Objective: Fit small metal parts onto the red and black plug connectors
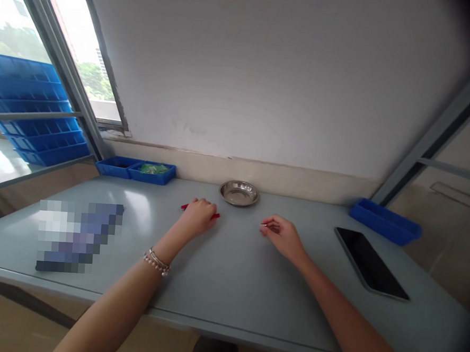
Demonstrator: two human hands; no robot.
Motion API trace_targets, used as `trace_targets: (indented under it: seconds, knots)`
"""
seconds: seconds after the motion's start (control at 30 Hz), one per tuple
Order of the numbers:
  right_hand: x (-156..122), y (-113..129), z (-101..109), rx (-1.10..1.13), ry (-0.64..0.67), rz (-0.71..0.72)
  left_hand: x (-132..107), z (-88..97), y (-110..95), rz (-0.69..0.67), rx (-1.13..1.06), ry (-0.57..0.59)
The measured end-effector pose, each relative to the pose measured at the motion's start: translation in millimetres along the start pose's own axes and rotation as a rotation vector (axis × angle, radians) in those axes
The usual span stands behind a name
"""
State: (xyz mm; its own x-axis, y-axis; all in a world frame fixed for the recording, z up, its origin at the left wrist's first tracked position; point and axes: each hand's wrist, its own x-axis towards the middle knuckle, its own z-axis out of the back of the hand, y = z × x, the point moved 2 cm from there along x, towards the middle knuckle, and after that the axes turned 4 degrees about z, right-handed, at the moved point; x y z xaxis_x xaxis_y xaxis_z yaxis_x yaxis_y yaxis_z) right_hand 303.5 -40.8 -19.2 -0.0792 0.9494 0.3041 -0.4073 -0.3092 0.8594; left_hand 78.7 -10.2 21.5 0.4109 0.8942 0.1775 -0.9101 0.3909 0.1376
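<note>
My left hand (pixel 198 216), with bracelets on its wrist, is closed over a slim red stick-like thing (pixel 215 216) just above the grey table. Both ends of the red thing stick out past my fingers, and its middle is hidden under them. To the right, my right hand (pixel 283 234) is closed in a pinch. A tiny pale glint shows at its fingertips, too small to name. A shallow round steel dish (pixel 239 201) sits beyond and between my hands, touched by neither.
Blue bins (pixel 153 177) stand at the back left, one holding green material. At right are a dark tablet (pixel 373 264) and a blue bin (pixel 385 222). A blurred-out item (pixel 80 235) lies at left. Stacked blue crates (pixel 49 146) rise by the window. The wall closes off the back.
</note>
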Motion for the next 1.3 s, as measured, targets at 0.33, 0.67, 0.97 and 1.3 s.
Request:
trace_targets:
  seconds: [0.33, 0.67, 0.97, 1.3]
  knots:
    - [-5.3, 11.9, -17.2, 0.283, 0.109, 0.021, -14.9, 0.1, -53.2, -0.356, -0.402, -0.084]
    - [-5.4, 11.2, -16.4, 0.288, 0.116, 0.037, -13.8, 0.3, -50.9, -0.357, -0.565, -0.076]
    - [-5.9, 9.0, -19.0, 0.208, 0.099, 0.026, -14.1, -3.4, -51.9, -0.348, -0.572, -0.093]
    - [-7.0, 5.1, -20.0, 0.198, 0.108, -0.003, -14.0, -8.4, -52.9, -0.361, -0.57, -0.103]
